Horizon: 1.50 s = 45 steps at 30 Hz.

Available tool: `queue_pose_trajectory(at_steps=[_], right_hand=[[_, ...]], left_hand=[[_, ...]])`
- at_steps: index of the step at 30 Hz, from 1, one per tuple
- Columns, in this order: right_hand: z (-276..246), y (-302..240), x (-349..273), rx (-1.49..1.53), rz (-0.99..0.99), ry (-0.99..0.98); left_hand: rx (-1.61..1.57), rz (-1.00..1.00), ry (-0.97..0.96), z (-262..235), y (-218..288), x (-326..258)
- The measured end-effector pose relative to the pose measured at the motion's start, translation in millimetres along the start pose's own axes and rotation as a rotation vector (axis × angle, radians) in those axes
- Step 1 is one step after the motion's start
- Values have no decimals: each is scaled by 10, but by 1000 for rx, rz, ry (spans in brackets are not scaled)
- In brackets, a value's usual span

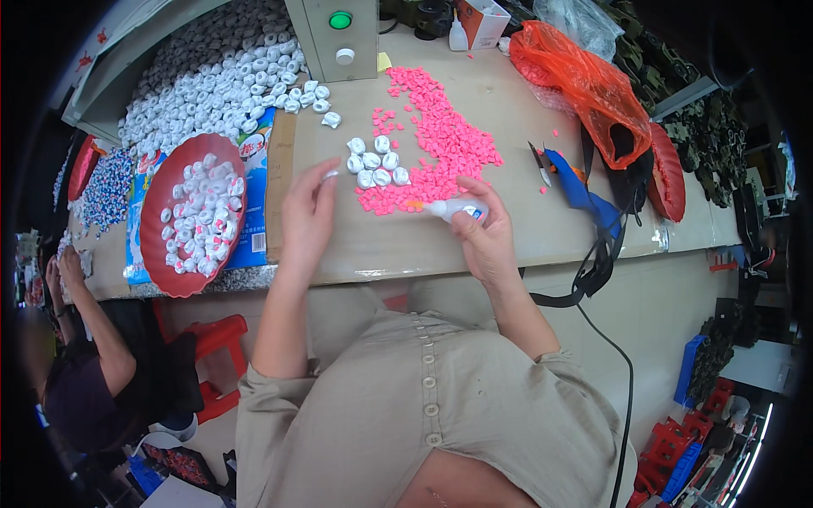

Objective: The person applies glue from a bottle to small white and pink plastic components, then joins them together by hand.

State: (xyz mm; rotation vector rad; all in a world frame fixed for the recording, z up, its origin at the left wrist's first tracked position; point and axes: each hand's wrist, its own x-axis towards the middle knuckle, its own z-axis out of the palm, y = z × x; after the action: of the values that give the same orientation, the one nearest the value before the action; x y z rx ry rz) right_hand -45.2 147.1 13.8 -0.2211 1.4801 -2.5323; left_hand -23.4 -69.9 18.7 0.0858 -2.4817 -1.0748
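My right hand grips a small white squeeze bottle with an orange tip, probably glue, pointing left over the pink pieces. Left of it, my left hand pinches a small white piece between thumb and finger; most of that piece is hidden. Between the hands sits a tight group of several white knotted pieces. Small pink pieces spread beside and behind that group in a long pile.
At left, a red scalloped tray holds white pieces with pink bits. Behind it rises a large heap of white pieces, beside a grey box with a green button. Scissors, black straps and an orange bag lie right. A co-worker sits left.
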Motion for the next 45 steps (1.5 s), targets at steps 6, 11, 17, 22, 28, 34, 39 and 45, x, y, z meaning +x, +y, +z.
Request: queue_pose_trajectory(at_steps=[6,11,17,22,28,34,39,45], right_hand=[[-133,127,83,151,44,-92],[-76,192,-25,-90,-79,-92],[-61,233,-51,-284,-271,-147],[-60,228,-54,-347,-297,-166],[-48,211,-51,-370,-335,-182],[-55,215,-61,-370,-299,-169],[-48,211,-60,-397,-308,-180],[-57,237,-50,-393,-345,-187]], left_hand=[[-1213,-560,-181,251,221,-418],[-988,-405,-127,408,242,-498],[-1049,-387,-145,414,240,-522],[-1010,-412,-174,407,248,-525],[-989,-418,-173,412,238,-524],[-1007,-412,-166,415,244,-526],[-1015,-408,-172,414,228,-535],[-999,-411,-181,406,248,-534]])
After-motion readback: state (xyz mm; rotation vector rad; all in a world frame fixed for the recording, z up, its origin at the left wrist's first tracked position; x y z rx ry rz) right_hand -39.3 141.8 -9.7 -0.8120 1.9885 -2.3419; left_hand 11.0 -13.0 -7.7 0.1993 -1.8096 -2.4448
